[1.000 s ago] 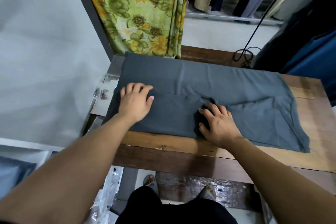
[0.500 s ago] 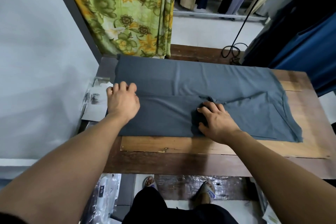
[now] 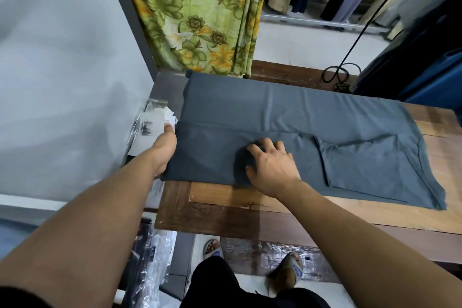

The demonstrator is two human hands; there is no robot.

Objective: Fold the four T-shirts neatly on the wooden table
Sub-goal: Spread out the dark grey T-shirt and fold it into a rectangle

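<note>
Now the grey T-shirt (image 3: 300,112) lies folded lengthwise.

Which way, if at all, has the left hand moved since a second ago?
Yes. The left hand slid left across the shirt, off its folded part to its left edge, beside the paper by the wall.

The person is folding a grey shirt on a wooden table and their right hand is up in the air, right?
Not quite. The right hand is not in the air: the head view shows it resting on the grey shirt, fingers spread. The shirt does lie on the wooden table.
</note>
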